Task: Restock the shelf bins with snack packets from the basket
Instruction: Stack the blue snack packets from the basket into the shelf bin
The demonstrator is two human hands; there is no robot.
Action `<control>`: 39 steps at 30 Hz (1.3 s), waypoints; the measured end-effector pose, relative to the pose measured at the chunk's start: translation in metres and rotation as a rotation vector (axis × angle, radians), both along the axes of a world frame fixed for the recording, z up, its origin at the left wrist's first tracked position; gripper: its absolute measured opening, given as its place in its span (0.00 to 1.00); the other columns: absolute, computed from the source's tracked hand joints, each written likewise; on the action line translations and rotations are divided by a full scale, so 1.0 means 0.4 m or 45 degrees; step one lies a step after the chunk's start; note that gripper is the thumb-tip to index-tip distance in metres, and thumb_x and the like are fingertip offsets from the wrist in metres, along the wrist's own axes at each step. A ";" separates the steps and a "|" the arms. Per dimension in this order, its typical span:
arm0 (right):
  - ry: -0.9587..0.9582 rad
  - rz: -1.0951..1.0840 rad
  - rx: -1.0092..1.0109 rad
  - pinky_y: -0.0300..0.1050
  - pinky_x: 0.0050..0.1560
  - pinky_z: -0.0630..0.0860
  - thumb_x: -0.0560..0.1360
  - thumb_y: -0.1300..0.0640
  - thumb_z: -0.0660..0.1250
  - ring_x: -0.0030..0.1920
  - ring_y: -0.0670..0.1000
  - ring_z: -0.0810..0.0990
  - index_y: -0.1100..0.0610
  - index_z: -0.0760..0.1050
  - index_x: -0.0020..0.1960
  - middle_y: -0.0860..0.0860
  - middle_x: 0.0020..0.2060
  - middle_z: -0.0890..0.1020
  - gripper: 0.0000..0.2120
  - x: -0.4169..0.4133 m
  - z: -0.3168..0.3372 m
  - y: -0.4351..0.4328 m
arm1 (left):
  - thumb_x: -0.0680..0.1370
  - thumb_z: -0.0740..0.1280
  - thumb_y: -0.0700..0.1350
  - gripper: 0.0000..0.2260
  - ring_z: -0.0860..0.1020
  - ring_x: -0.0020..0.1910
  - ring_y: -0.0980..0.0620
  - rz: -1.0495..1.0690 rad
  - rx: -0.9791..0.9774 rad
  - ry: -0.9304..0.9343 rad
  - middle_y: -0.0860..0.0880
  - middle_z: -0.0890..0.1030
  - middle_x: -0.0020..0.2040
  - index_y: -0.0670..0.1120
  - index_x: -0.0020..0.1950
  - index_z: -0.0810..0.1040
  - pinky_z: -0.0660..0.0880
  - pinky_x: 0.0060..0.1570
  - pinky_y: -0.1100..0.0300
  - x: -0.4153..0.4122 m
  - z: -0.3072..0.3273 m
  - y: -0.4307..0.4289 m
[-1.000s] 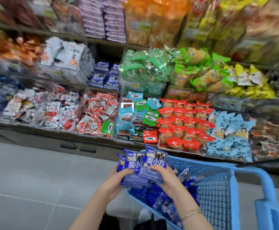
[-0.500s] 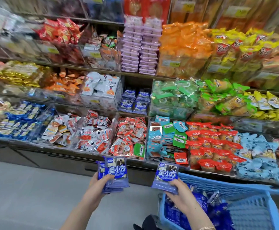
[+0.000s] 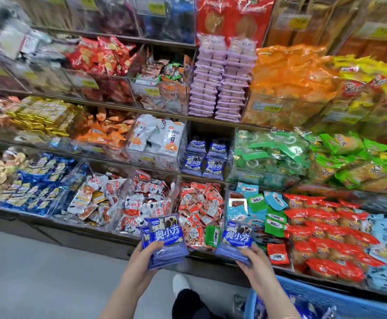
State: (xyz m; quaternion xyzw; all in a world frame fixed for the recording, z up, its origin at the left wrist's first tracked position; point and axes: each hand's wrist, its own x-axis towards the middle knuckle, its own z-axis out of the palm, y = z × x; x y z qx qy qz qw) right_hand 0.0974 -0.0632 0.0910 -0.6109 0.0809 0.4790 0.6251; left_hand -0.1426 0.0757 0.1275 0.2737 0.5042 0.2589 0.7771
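My left hand (image 3: 143,261) grips a small stack of blue snack packets (image 3: 165,236) with white lettering, held in front of the lowest shelf. My right hand (image 3: 254,261) holds another blue packet (image 3: 237,238) of the same kind, about a packet's width to the right. Matching blue packets stand in a clear bin (image 3: 206,160) on the middle shelf, straight above my hands. The blue basket (image 3: 340,300) shows at the bottom right, below my right forearm, with more blue packets inside.
Clear shelf bins hold many snacks: red-and-white packets (image 3: 199,210) just behind my hands, red packets (image 3: 326,233) to the right, white packets (image 3: 158,137), green rings (image 3: 268,155), purple stacks (image 3: 220,77). Grey floor (image 3: 38,272) lies to the left; my shoe (image 3: 181,284) is below.
Both hands have risen out of the basket with the blue packets and moved apart. The view has tilted up and closer to the shelves, so the basket has dropped to the bottom right corner.
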 end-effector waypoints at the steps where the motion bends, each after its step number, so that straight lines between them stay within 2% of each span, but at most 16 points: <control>1: 0.005 -0.008 0.005 0.49 0.49 0.74 0.76 0.68 0.63 0.46 0.54 0.78 0.58 0.70 0.49 0.58 0.46 0.79 0.07 0.014 -0.002 0.030 | 0.74 0.67 0.35 0.09 0.84 0.33 0.48 -0.001 0.005 -0.005 0.44 0.85 0.41 0.43 0.53 0.77 0.78 0.29 0.58 0.012 0.004 0.030; 5: -0.002 0.040 0.019 0.49 0.50 0.72 0.77 0.68 0.61 0.46 0.55 0.77 0.62 0.71 0.54 0.59 0.49 0.76 0.07 0.069 -0.006 0.158 | 0.74 0.67 0.35 0.10 0.82 0.30 0.48 0.031 -0.018 -0.006 0.42 0.84 0.38 0.39 0.55 0.74 0.76 0.25 0.60 0.066 0.014 0.156; 8: 0.007 0.084 0.036 0.47 0.48 0.74 0.76 0.69 0.61 0.44 0.54 0.77 0.64 0.70 0.53 0.59 0.48 0.74 0.06 0.108 -0.013 0.255 | 0.73 0.68 0.37 0.11 0.82 0.30 0.48 0.049 -0.004 -0.005 0.42 0.83 0.38 0.39 0.55 0.75 0.75 0.28 0.58 0.106 0.020 0.234; 10: 0.027 0.115 0.051 0.47 0.49 0.75 0.76 0.68 0.62 0.49 0.55 0.77 0.64 0.71 0.54 0.60 0.55 0.74 0.07 0.129 -0.019 0.319 | 0.70 0.69 0.38 0.13 0.83 0.31 0.48 0.067 0.000 0.000 0.43 0.84 0.38 0.40 0.54 0.75 0.76 0.30 0.57 0.130 0.019 0.276; 14: -0.006 0.148 0.012 0.48 0.47 0.76 0.77 0.67 0.61 0.48 0.55 0.77 0.61 0.72 0.47 0.58 0.57 0.72 0.03 0.170 -0.034 0.435 | 0.74 0.67 0.36 0.07 0.81 0.28 0.50 0.118 -0.034 0.007 0.45 0.83 0.33 0.40 0.51 0.74 0.75 0.25 0.61 0.171 0.009 0.342; 16: -0.029 0.141 0.047 0.46 0.45 0.76 0.77 0.67 0.62 0.47 0.53 0.78 0.62 0.71 0.51 0.57 0.54 0.75 0.04 0.194 -0.036 0.491 | 0.74 0.66 0.36 0.05 0.81 0.28 0.51 0.136 -0.038 -0.009 0.46 0.84 0.33 0.42 0.50 0.75 0.75 0.24 0.62 0.182 0.004 0.369; 18: -0.051 0.118 0.098 0.44 0.45 0.77 0.77 0.66 0.63 0.48 0.51 0.80 0.60 0.69 0.60 0.55 0.53 0.77 0.13 0.218 -0.023 0.552 | 0.74 0.67 0.36 0.05 0.81 0.27 0.51 0.140 -0.038 -0.022 0.47 0.84 0.32 0.43 0.49 0.75 0.75 0.24 0.63 0.187 0.006 0.395; 21: -0.072 0.038 0.107 0.44 0.51 0.76 0.76 0.66 0.65 0.50 0.53 0.80 0.64 0.69 0.61 0.58 0.56 0.77 0.14 0.253 -0.005 0.658 | 0.74 0.67 0.36 0.06 0.82 0.28 0.50 0.145 -0.051 -0.014 0.46 0.84 0.32 0.42 0.50 0.74 0.75 0.24 0.61 0.184 0.009 0.434; 26: -0.088 -0.088 0.062 0.50 0.66 0.70 0.79 0.66 0.61 0.67 0.61 0.70 0.63 0.70 0.48 0.68 0.68 0.66 0.01 0.282 0.030 0.848 | 0.74 0.68 0.36 0.10 0.82 0.34 0.48 0.152 0.034 0.053 0.44 0.83 0.41 0.43 0.54 0.73 0.76 0.29 0.59 0.176 0.021 0.502; 28: -0.087 -0.161 0.092 0.48 0.67 0.69 0.79 0.66 0.60 0.68 0.59 0.70 0.67 0.69 0.59 0.65 0.70 0.65 0.09 0.300 0.030 0.924 | 0.74 0.68 0.35 0.10 0.80 0.38 0.47 0.174 0.046 0.042 0.43 0.82 0.44 0.45 0.51 0.72 0.76 0.35 0.56 0.177 0.028 0.529; 30: -0.040 -0.204 0.142 0.44 0.66 0.70 0.79 0.66 0.59 0.62 0.51 0.75 0.67 0.66 0.65 0.59 0.67 0.70 0.15 0.314 0.035 0.981 | 0.73 0.68 0.35 0.10 0.79 0.41 0.46 0.189 0.055 0.041 0.44 0.82 0.45 0.47 0.50 0.72 0.74 0.39 0.55 0.176 0.030 0.551; 31: -0.014 -0.201 0.164 0.41 0.65 0.69 0.79 0.66 0.59 0.52 0.44 0.77 0.66 0.67 0.65 0.56 0.58 0.75 0.14 0.321 0.031 1.007 | 0.73 0.68 0.35 0.11 0.80 0.42 0.46 0.187 0.059 0.035 0.44 0.82 0.45 0.47 0.51 0.73 0.74 0.40 0.55 0.175 0.030 0.559; 33: -0.004 -0.160 0.144 0.35 0.61 0.69 0.80 0.66 0.59 0.36 0.41 0.74 0.69 0.67 0.66 0.49 0.38 0.71 0.16 0.344 0.008 1.049 | 0.73 0.68 0.35 0.12 0.81 0.43 0.46 0.189 0.061 0.021 0.45 0.84 0.45 0.46 0.53 0.75 0.75 0.40 0.55 0.171 0.024 0.572; 34: -0.078 -0.134 0.091 0.36 0.62 0.70 0.80 0.65 0.59 0.34 0.43 0.72 0.70 0.67 0.66 0.50 0.35 0.68 0.16 0.347 -0.003 1.061 | 0.73 0.68 0.34 0.12 0.82 0.42 0.46 0.185 0.063 0.020 0.45 0.85 0.45 0.46 0.54 0.75 0.76 0.39 0.56 0.169 0.019 0.577; 36: -0.320 -0.034 -0.144 0.44 0.65 0.71 0.80 0.64 0.59 0.37 0.45 0.73 0.68 0.70 0.63 0.55 0.39 0.72 0.14 0.358 -0.032 1.077 | 0.73 0.67 0.34 0.14 0.83 0.42 0.47 0.165 0.067 0.011 0.44 0.85 0.48 0.44 0.57 0.75 0.78 0.37 0.58 0.166 0.009 0.582; 39: -0.630 0.266 -0.373 0.46 0.46 0.76 0.80 0.63 0.58 0.40 0.53 0.77 0.62 0.71 0.66 0.58 0.45 0.78 0.15 0.366 -0.056 1.075 | 0.73 0.67 0.33 0.16 0.83 0.43 0.46 0.149 0.065 -0.014 0.43 0.84 0.50 0.44 0.60 0.75 0.78 0.39 0.57 0.170 -0.002 0.588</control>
